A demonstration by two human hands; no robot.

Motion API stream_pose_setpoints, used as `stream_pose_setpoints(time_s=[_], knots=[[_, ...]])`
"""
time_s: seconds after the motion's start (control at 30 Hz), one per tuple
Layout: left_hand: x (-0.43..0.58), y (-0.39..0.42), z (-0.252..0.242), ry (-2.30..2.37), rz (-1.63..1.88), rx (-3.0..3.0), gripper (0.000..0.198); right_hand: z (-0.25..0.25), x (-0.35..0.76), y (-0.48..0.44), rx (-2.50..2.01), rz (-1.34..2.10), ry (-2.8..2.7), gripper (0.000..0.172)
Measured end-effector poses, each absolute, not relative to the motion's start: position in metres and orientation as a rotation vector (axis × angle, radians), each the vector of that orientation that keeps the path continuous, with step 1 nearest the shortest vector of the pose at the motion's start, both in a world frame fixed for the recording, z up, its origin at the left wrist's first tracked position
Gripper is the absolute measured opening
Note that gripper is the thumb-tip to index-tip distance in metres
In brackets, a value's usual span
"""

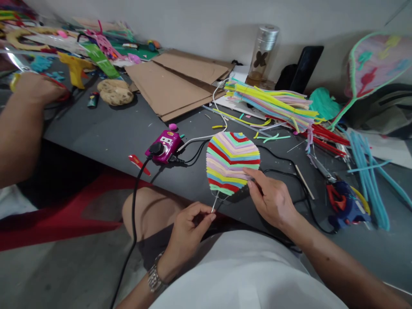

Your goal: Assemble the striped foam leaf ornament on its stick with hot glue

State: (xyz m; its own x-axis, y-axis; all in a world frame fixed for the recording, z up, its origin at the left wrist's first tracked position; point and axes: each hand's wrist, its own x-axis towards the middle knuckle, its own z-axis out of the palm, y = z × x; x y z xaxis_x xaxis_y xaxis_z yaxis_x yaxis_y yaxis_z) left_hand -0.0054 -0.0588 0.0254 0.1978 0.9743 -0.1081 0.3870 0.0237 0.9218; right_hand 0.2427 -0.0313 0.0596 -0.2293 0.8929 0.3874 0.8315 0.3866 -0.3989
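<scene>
A round hand fan (230,162), covered in zigzag stripes of fuzzy pipe cleaners in red, yellow, pink, blue and mint, is held just in front of the table edge. Its thin wire stem (215,201) slants down from the lower rim, and a loop of wire shows beside it. Between thumb and fingertips, my left hand (188,227) pinches the stem's lower end. My right hand (273,199) grips the fan's right edge, index finger on the striped face and thumb at the rim. Its other fingers are curled and partly hidden.
A purple power strip (165,146) with black cables lies left of the fan. Behind are cardboard sheets (186,83), a bundle of pipe cleaners (273,103) and a glass bottle (262,56). A blue hot glue gun (349,204) lies right. Another person's hand (40,88) is at left.
</scene>
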Motion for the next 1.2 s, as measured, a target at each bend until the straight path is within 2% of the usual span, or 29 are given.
stream_pose_setpoints(time_s=[1.2], knots=[[-0.0068,-0.0576,0.027,1.351,0.795,1.584,0.02,0.0544,0.2417,-0.0351,-1.467,0.197,-2.135,0.035]])
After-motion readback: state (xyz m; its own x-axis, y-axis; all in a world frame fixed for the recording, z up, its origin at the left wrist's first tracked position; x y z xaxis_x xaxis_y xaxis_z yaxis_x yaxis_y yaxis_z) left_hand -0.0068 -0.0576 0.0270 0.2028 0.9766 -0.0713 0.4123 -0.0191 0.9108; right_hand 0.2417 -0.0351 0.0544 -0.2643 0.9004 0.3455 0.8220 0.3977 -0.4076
